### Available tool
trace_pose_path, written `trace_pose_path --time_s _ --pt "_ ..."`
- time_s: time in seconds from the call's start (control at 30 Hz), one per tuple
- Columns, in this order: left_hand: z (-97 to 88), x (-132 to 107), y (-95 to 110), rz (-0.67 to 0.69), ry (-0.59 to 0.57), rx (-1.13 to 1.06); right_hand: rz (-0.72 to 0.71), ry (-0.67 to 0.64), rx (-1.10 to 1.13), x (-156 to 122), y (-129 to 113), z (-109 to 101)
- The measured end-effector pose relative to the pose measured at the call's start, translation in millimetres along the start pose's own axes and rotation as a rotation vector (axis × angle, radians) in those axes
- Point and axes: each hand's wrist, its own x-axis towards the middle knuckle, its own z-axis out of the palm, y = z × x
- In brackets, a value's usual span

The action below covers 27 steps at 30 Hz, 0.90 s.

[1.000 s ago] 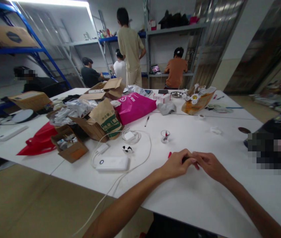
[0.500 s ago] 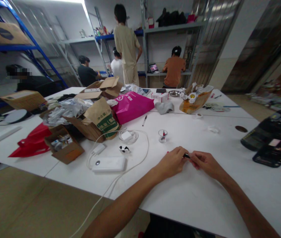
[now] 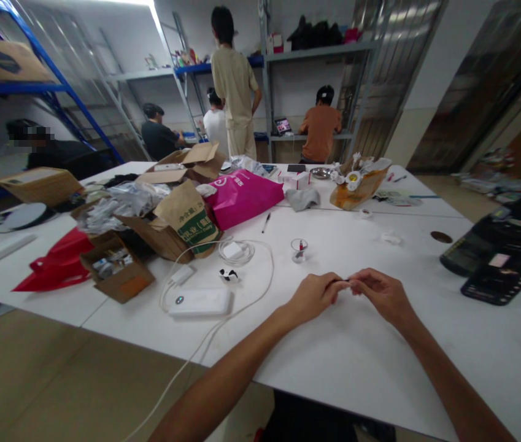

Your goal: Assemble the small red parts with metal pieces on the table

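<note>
My left hand is closed in a pinch over the white table. A small black object shows only as a thin dark sliver at its fingertips; its kind cannot be made out. Facing it, my right hand also pinches, with its fingertips meeting those of the left. Whatever lies between the right fingers is hidden. Just beyond the hands stands a small clear cup with little red and dark pieces inside.
To the left lie a white power bank, a coiled white cable and a black-and-white trinket. A pen, a magenta bag and open cardboard boxes sit farther off. A phone leans at right. Several people are at the back.
The black object was plainer between my hands before; now the fingers cover most of it. My right hand has risen slightly and its wrist has turned. The view has shifted a little.
</note>
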Motion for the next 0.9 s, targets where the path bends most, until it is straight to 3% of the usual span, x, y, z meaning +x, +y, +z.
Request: trace_pose_path --time_s 0.27,0.43,0.57,0.67,0.77,0.9 --pt "-3.7 4 7 -0.197 -0.21 -0.596 -0.123 0.011 0.063 -2 -19 -1" --pt "-15.5 4 15 -0.28 -0.441 -0.916 -0.109 -0.024 0.065 -3 -24 -1" --pt "-22.1 4 16 -0.464 -0.58 -1.116 -0.088 -0.064 0.042 -4 -25 0" --pt "-21.7 4 15 -0.533 -0.569 -1.182 -0.073 -0.072 0.02 -4 -23 -1" --pt "-15.9 5 13 -0.484 -0.502 -1.1 -0.094 -0.031 0.012 -3 -19 -4" --pt "-5.4 6 10 -0.313 -0.148 -0.736 -0.121 0.037 0.025 -1 -14 -6"
